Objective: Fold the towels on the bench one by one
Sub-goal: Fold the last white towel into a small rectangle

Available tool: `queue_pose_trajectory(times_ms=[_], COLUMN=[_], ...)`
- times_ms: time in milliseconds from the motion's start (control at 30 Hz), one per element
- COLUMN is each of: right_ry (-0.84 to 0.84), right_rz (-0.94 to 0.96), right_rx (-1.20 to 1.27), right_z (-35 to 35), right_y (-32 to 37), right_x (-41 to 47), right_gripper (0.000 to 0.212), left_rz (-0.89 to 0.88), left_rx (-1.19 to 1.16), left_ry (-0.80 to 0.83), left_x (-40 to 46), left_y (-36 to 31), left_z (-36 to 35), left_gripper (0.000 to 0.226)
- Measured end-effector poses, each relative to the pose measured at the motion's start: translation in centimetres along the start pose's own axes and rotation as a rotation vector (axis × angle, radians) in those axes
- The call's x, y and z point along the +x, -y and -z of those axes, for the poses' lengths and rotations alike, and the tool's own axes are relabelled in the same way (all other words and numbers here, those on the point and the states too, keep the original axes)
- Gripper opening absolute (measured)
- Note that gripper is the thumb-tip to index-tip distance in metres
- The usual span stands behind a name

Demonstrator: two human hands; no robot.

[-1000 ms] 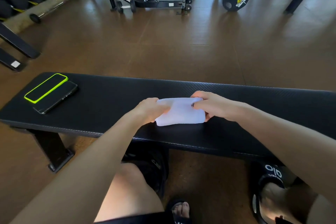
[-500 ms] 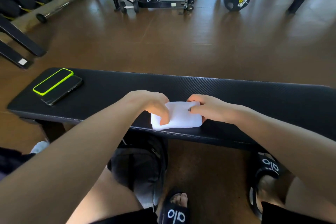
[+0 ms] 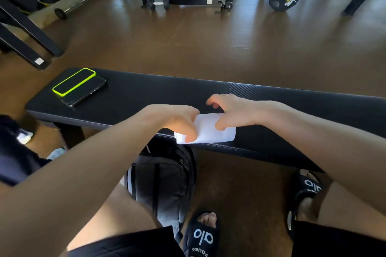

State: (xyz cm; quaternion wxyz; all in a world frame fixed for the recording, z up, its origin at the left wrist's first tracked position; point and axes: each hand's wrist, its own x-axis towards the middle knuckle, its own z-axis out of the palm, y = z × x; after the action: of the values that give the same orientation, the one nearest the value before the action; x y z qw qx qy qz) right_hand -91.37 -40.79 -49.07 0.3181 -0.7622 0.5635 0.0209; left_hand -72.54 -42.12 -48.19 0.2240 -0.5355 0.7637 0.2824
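The small white towel (image 3: 211, 129) lies flat on the black surface (image 3: 208, 94), at its near edge, already folded into a neat little rectangle. It hangs a tiny bit over that edge at 7 o'clock. A moment ago both hands pinched its 2 ends while it sat further in on the surface. Now it has slid closer to the person, and the hands work on top of it.

The left hand (image 3: 179, 121) has curled fingers, with the fingertips pressing down on the left part of the towel. The right hand (image 3: 231, 110) rests its thumb on the right part, and its other fingers are bent and lifted above the surface at 12 o'clock. I think this towel is nearly done and is just being pressed flat.

No other towel shows here. At 10 o'clock from the towel, 2 phones (image 3: 79, 87) lie on the surface. A dark backpack (image 3: 165, 177) sits on the floor below, at 6 o'clock.
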Motion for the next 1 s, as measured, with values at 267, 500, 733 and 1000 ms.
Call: queue_pose_trajectory(times_ms=[267,500,733,1000], right_ry=[0.111,-0.088,-0.273,-0.003], right_rz=[0.148,0.191,0.158,0.08], right_rx=[-0.029,-0.14,0.059,0.111], right_z=[-1.0,-5.0,-12.3,-21.8], right_y=[6.3,8.3,11.6,16.0], right_x=[2.5,3.1,4.2,9.3], right_gripper=[0.036,0.042,0.03,0.032], left_rz=[-0.046,0.081,0.113,0.176], left_rx=[0.014,-0.244,-0.133,-0.263], left_ry=[-0.231,-0.575,-0.326,-0.096], left_x=[-3.8,-6.2,-6.6,-10.5], left_y=[5.1,14.2,15.6,17.3], left_z=[0.2,-6.0,-11.4,-13.3], left_gripper=[0.048,0.029,0.02,0.012])
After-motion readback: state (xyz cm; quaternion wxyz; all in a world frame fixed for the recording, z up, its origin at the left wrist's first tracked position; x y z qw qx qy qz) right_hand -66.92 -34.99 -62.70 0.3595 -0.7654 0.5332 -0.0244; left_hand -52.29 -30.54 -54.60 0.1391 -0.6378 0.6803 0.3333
